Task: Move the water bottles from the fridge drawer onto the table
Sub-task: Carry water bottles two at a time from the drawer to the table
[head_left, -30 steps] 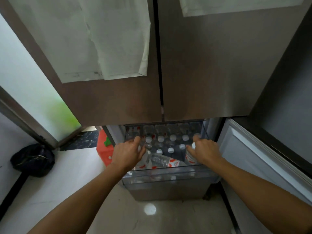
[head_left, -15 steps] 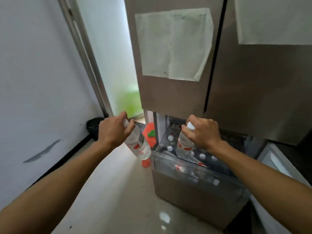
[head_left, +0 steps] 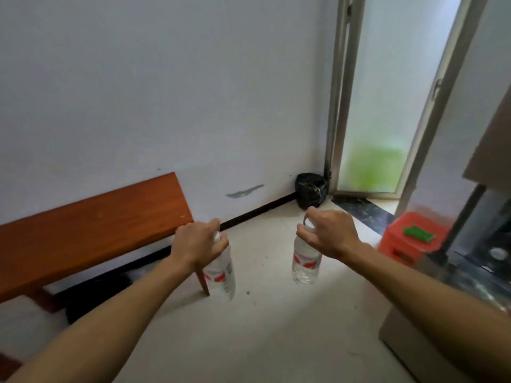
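The left hand (head_left: 197, 244) curls its fingers round the cap of the left bottle (head_left: 221, 270), which hangs upright just off the wooden table (head_left: 91, 225)'s right end. The right hand (head_left: 329, 234) pinches the right bottle (head_left: 305, 261) by its cap, farther right of the table.

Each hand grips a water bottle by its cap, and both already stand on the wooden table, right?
No: in the head view the left hand and right hand hold left bottle and right bottle above the floor, not on the wooden table.
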The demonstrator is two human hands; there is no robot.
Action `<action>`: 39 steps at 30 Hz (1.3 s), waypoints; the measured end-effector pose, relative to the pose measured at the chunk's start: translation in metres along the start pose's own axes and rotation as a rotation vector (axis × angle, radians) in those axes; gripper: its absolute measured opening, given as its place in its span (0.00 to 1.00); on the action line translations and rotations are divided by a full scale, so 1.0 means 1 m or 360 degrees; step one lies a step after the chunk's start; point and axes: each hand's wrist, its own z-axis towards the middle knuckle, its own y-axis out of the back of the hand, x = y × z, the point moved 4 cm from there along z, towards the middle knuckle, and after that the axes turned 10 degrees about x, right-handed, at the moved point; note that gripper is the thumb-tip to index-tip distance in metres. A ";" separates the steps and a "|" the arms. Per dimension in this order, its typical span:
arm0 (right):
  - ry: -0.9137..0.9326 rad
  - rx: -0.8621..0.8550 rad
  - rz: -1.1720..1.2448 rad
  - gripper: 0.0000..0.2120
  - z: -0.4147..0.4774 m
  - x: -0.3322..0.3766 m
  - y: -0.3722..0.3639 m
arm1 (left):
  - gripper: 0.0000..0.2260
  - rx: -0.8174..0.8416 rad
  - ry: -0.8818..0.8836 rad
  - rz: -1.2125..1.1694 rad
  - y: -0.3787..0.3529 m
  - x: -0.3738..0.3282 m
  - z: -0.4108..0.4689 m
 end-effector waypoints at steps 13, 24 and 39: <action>0.0502 0.0346 0.0231 0.15 0.139 0.317 -0.121 | 0.14 0.0067 0.0657 0.0004 -0.018 0.313 -0.131; 0.0969 0.0364 0.0305 0.16 0.287 0.531 -0.234 | 0.13 0.0160 0.1036 0.0008 -0.054 0.536 -0.144; 0.1173 0.0543 0.0232 0.20 0.446 0.805 -0.342 | 0.12 0.0199 0.1266 -0.0047 -0.062 0.830 -0.152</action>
